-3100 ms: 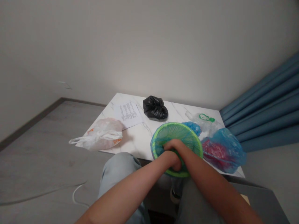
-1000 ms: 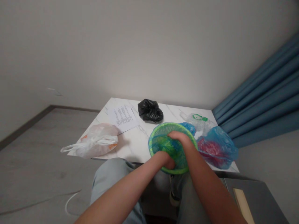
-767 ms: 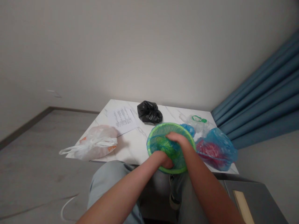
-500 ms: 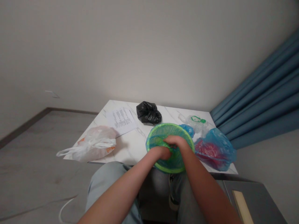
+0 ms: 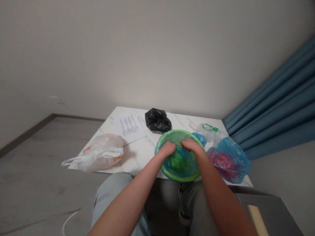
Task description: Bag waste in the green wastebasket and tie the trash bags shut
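Note:
A round green mesh basket [image 5: 182,179] stands at the front edge of the white marbled table, with thin blue plastic film inside it and over part of its rim. A bright green item [image 5: 177,160] lies in the basket under or within the film. My left hand [image 5: 169,147] is closed inside the left part of the basket, at the film. Just to its right, my right hand [image 5: 189,144] is also closed, with blue film beneath its fingers. What exactly each hand grips is too small and blurred to tell.
A tied black bag [image 5: 157,120] and a printed sheet [image 5: 130,128] lie behind. A white bag [image 5: 103,152] is at the left. On the right are a blue bag with something red [image 5: 228,160], a small blue bag [image 5: 199,139] and a clear bag [image 5: 209,131].
Both hands have moved up from the basket's middle towards its far side and now sit slightly apart. More of the green item and the blue film shows.

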The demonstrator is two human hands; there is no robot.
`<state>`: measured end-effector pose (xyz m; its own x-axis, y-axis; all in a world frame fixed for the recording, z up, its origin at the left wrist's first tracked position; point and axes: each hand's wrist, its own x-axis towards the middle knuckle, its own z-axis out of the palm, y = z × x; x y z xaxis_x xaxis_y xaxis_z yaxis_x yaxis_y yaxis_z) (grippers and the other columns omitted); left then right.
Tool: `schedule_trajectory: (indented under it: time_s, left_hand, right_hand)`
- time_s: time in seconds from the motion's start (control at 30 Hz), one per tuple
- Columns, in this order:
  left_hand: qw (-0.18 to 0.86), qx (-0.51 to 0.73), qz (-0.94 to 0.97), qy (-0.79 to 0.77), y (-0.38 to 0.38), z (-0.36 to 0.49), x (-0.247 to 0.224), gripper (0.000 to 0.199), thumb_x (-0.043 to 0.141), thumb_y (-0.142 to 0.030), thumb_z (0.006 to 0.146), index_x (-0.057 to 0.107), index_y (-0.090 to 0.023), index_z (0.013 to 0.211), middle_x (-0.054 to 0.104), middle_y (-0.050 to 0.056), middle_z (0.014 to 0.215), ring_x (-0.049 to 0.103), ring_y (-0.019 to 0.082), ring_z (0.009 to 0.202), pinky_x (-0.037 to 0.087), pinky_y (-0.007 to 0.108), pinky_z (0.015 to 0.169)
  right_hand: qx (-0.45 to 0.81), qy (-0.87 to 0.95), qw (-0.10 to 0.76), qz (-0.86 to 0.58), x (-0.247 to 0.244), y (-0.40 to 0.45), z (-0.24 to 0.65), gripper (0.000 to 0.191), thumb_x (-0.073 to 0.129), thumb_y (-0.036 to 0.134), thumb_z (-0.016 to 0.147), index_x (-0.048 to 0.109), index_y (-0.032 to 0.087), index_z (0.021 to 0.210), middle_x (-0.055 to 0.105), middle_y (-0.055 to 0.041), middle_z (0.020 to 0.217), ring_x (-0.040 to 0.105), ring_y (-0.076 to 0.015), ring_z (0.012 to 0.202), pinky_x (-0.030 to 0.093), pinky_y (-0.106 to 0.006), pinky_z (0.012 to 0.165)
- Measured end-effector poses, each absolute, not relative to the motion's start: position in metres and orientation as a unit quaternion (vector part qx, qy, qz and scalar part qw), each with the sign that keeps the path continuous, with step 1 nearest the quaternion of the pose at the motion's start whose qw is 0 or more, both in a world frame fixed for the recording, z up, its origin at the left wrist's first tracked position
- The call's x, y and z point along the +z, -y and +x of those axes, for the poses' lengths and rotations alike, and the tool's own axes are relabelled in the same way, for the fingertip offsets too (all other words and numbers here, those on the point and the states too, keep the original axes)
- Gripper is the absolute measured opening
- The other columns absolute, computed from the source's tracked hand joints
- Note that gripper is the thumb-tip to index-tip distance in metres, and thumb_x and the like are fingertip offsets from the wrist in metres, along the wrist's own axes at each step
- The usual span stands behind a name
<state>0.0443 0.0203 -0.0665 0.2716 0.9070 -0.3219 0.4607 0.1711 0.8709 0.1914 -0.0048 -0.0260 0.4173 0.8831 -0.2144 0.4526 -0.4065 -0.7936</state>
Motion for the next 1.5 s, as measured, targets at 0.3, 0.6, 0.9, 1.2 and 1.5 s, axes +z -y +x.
schedule_trajectory:
  time_s: [0.3,0.6,0.9,1.2,1.5]
  left_hand:
    - [0.521,0.274,0.590,-0.553,-0.029,0.037,-0.033,0.014,0.052,-0.028,0.079,0.061,-0.019,0.072,0.071,0.008,0.080,0.067,0.024,0.080,0.051,0.034,0.075]
    - [0.617,0.463,0.459,-0.441,-0.039,0.028,0.001,0.013,0.052,-0.029,0.076,0.058,-0.019,0.072,0.065,0.002,0.069,0.062,0.016,0.065,0.048,0.028,0.063]
    - [0.469,0.477,0.617,-0.414,-0.024,0.023,-0.002,0.046,0.064,-0.035,0.083,0.055,-0.025,0.127,0.051,0.009,0.136,0.051,0.024,0.125,0.048,0.032,0.093]
    - [0.659,0.470,0.540,-0.230,0.015,0.046,0.006,0.072,0.078,-0.044,0.068,0.053,-0.016,0.129,0.062,0.014,0.128,0.059,0.029,0.118,0.047,0.039,0.100]
    - [0.493,0.488,0.655,-0.300,0.034,0.026,0.019,0.023,0.056,-0.014,0.069,0.062,-0.018,0.091,0.064,0.000,0.086,0.058,0.016,0.080,0.046,0.026,0.077]
  right_hand:
    - [-0.078,0.310,0.452,-0.833,-0.020,-0.024,0.305,0.039,0.042,0.031,0.081,0.062,0.011,0.108,0.063,-0.0190,0.108,0.056,-0.0290,0.108,0.042,-0.039,0.095]
    - [0.066,0.351,0.319,-0.878,-0.087,-0.038,0.354,0.057,0.064,0.032,0.070,0.058,0.018,0.125,0.055,-0.0235,0.126,0.055,-0.0355,0.118,0.042,-0.048,0.096]
    - [-0.090,0.378,0.427,-0.817,0.003,-0.041,0.357,0.048,0.043,0.013,0.060,0.068,0.010,0.101,0.064,-0.0164,0.105,0.057,-0.0275,0.110,0.042,-0.041,0.101]
    - [0.264,0.553,0.519,-0.596,0.066,0.073,0.166,0.026,0.052,0.020,0.064,0.069,0.021,0.085,0.072,-0.0042,0.094,0.064,-0.0235,0.094,0.047,-0.039,0.096]
    - [0.349,0.340,0.580,-0.653,0.064,0.111,0.173,0.036,0.060,0.050,0.076,0.067,0.018,0.091,0.070,-0.0080,0.091,0.066,-0.0246,0.086,0.052,-0.036,0.081]
